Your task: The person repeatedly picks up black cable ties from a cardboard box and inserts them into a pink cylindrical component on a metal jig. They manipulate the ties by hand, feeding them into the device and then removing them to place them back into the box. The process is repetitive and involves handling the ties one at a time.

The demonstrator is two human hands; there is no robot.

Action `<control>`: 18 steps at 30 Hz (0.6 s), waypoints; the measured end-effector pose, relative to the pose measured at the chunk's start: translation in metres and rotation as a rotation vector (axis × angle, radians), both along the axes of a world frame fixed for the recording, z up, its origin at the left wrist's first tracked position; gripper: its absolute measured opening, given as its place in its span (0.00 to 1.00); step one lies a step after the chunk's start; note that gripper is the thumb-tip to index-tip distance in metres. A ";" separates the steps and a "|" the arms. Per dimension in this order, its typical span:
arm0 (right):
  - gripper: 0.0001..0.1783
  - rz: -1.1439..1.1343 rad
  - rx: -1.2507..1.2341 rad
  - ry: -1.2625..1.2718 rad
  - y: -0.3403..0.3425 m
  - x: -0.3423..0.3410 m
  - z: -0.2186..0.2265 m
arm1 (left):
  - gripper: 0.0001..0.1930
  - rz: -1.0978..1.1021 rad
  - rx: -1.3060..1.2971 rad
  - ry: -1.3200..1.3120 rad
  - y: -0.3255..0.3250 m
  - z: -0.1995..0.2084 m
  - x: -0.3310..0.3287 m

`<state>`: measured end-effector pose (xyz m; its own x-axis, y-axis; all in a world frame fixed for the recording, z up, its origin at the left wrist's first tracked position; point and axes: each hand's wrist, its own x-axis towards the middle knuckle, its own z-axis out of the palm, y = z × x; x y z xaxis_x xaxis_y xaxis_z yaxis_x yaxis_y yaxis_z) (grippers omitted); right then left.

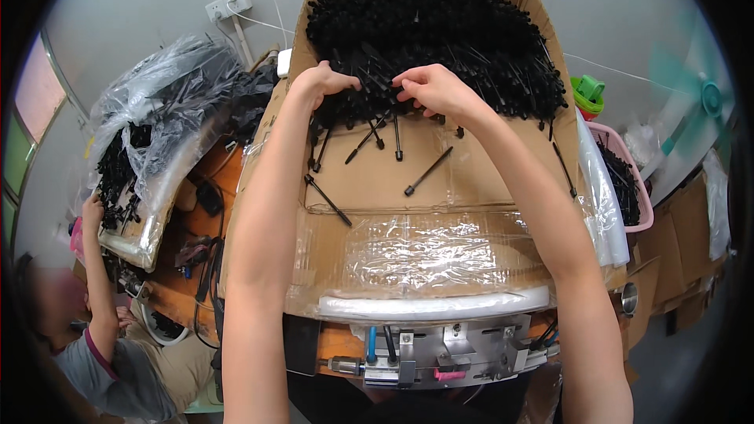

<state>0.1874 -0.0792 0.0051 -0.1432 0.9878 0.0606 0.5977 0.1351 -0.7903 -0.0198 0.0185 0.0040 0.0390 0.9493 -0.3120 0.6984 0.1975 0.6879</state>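
Both my hands are at the front of a large heap of thin black rod-like parts with small knobbed ends [424, 20], inside a cardboard box [385, 188]. My left hand [326, 82] is over the heap's left front, its thumb side stretched to the right and its other fingers partly hidden. My right hand [430, 93] hovers just across from it, fingers bent and their tips apart, touching or close to the parts. No part shows clearly gripped in either hand. Several loose parts, one a black rod [428, 171], lie on the bare cardboard nearer me.
Below the box's taped front flap sits a metal fixture [455, 353] with blue and black tubes. To the right are a pink basket [646, 200] of black parts and a turquoise fan [711, 98]. At left, a person [118, 369] reaches into another plastic-draped box [129, 247].
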 end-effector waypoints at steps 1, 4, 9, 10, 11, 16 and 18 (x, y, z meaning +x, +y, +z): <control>0.19 0.002 0.016 -0.002 0.001 0.000 -0.001 | 0.59 0.034 0.042 0.060 -0.014 0.005 0.001; 0.18 0.011 0.038 -0.010 0.000 -0.002 -0.002 | 0.56 0.011 0.042 0.102 -0.037 0.008 -0.011; 0.19 0.046 -0.014 0.019 -0.002 0.005 -0.002 | 0.41 -0.097 -0.012 -0.062 -0.046 -0.016 -0.038; 0.19 0.049 -0.033 0.043 -0.004 0.008 -0.003 | 0.40 -0.110 -0.021 -0.082 -0.056 -0.017 -0.036; 0.19 0.051 -0.053 0.066 -0.008 0.011 -0.004 | 0.39 -0.125 -0.031 -0.102 -0.065 -0.017 -0.034; 0.19 0.092 -0.112 0.087 -0.041 0.023 -0.010 | 0.37 -0.269 -0.068 -0.255 -0.137 -0.001 -0.013; 0.20 0.107 -0.136 0.107 -0.057 0.037 -0.016 | 0.39 -0.334 -0.087 -0.233 -0.150 0.000 0.003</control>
<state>0.2247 -0.1361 -0.0113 -0.2474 0.9675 -0.0522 0.4972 0.0805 -0.8639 -0.0168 -0.1313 0.0038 0.4193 0.8429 -0.3372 0.5612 0.0513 0.8261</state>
